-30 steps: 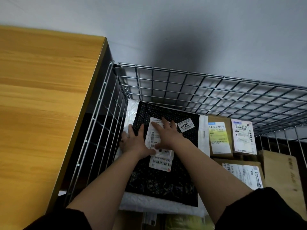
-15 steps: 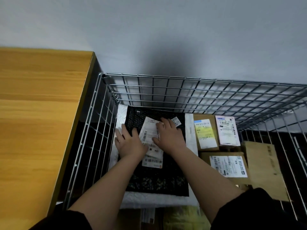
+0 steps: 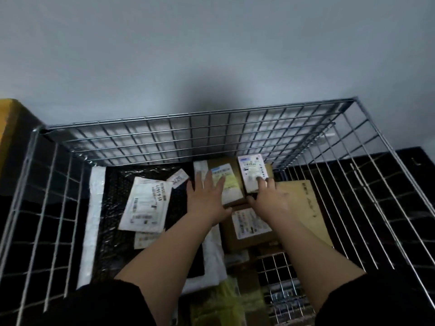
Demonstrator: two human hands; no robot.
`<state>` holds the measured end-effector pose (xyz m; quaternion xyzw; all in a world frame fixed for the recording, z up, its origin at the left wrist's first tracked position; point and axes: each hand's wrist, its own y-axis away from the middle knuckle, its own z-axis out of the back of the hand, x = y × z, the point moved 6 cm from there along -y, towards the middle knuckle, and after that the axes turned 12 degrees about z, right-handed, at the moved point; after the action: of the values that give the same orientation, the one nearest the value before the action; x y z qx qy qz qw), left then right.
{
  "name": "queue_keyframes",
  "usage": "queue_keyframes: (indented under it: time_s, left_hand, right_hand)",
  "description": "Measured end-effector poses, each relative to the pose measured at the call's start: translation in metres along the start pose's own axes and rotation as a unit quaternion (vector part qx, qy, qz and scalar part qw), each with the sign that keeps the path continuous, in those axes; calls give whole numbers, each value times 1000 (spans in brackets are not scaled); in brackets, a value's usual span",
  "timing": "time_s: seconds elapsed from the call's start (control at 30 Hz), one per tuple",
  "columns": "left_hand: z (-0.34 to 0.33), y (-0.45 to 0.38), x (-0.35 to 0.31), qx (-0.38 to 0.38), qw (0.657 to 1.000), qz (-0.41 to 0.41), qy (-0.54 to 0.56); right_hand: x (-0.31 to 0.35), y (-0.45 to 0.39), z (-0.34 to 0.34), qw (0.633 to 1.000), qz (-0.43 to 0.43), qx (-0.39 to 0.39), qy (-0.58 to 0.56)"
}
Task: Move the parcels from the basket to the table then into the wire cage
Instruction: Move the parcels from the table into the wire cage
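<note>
Change: both hands gone from the black mailer (image 3: pixel 146 208) at left, now over on the small boxes at the back right of the cage (image 3: pixel 235 128); view swung right too, with only a sliver of tabletop (image 3: pixel 9 118) left at the far left edge.
Meaning: mailer judged placed and let go; hands now squaring up the neighbours, so likely tidying within the cage rather than fetching another parcel.
Left hand (image 3: pixel 207 198): released, fingers spread flat, pressing on the yellow-label box (image 3: pixel 231 182).
Right hand (image 3: pixel 268 196): flat on top as well, fingers straight, tips on the white-label box (image 3: pixel 253 171); nothing gripped.
Mailer: lying flat on the cage floor, left half, atop a white bag (image 3: pixel 96 222) showing along its left side and lower right.
Mailer material: black, glossy, pimpled like bubble wrap; soft, flat, rectangular; two white paper labels and a small tag stuck on.
Boxes: brown cardboard, stiff, square-edged, matte; printed labels on top; a third labelled box (image 3: pixel 249 231) lying just nearer, between the forearms.
Board (image 3: pixel 303 205): plain tan cardboard slab, tilted against the right side, touching the boxes.
Cage: thin bright steel wire, square grid, open top, see-through walls.
Front corner: yellowish crinkly packet (image 3: pixel 226 302), blurred, cannot tell more.
Basket: not in view.
</note>
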<state>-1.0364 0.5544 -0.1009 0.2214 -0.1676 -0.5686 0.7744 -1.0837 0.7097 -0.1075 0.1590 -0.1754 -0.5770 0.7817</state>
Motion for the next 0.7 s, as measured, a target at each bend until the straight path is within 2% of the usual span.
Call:
queue_keyframes:
  time_s: [0.23,0.33,0.5,0.7]
  left_hand:
    - [-44,-26,-128,88,986,-87,-111]
    - [-63,-29,-167,107,977,-116,-142]
    - [-84,-31,-194,133,969,-123,-169]
    - [-81,-32,-186,136,967,-115,-180]
  right_hand:
    - [-133,-19,-27,991,-119,6,-66]
    - [-170,-27,-41,984,-142,12,-110]
    - [-183,-38,-60,967,-141,23,-213]
    - [-176,-36,-70,960,-148,15,-235]
